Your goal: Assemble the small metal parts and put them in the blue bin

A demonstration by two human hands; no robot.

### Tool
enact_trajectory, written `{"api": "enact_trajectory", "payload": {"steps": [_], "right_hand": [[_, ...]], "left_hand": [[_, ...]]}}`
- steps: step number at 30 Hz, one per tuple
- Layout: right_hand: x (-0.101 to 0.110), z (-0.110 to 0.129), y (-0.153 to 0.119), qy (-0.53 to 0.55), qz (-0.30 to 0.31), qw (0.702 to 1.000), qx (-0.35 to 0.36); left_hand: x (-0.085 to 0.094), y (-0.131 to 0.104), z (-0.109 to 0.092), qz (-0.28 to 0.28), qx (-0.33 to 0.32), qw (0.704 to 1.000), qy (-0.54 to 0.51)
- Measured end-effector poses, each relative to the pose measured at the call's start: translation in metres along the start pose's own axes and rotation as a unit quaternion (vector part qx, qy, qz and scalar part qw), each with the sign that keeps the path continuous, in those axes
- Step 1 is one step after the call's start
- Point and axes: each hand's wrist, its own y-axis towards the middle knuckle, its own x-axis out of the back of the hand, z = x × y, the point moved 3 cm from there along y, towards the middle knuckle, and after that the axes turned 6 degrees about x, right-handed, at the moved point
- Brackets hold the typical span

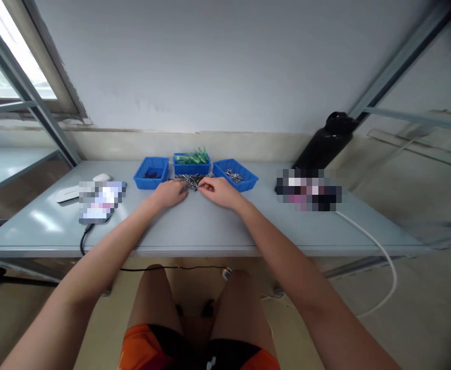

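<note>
A heap of small silver and dark metal pieces (192,181) lies on the table between my hands; their exact kind is too small to tell. My left hand (170,193) rests at the heap's left side, palm down, with fingers stretched out and touching its edge. At the heap's right side is my right hand (221,191), thumb and fingertips pinched together; whatever is between them is too small to make out. Close behind stand a blue bin (139,180) with dark pieces, a blue bin (191,168) with green strips, and a blue bin (248,184) with silver metal pieces.
On the left of the grey table (194,231) lie a phone (104,202) with a black cable and a white box (71,193). To the right, a black bottle (321,146) leans near a blurred dark device (308,190) with a white cable. A wall closes off the back.
</note>
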Motion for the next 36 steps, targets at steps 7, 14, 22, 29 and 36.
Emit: {"api": "enact_trajectory", "payload": {"steps": [7, 14, 22, 29, 36], "right_hand": [[-0.007, 0.001, 0.0, -0.033, 0.089, 0.994, -0.053], [-0.012, -0.007, -0.001, -0.035, 0.112, 0.991, -0.061], [-0.014, -0.01, -0.001, -0.028, 0.113, 0.991, -0.064], [-0.011, -0.008, -0.002, -0.027, 0.11, 0.991, -0.073], [-0.004, -0.008, -0.002, -0.009, 0.043, 0.993, -0.112]], "left_hand": [[0.0, 0.0, -0.005, -0.001, -0.022, 1.0, -0.005], [0.002, 0.001, -0.005, 0.0, -0.027, 1.0, 0.009], [-0.002, 0.002, -0.007, -0.02, 0.032, 0.999, -0.034], [0.004, -0.002, -0.011, -0.051, 0.059, 0.996, -0.05], [0.009, -0.002, -0.014, -0.116, -0.02, 0.988, -0.1]]}}
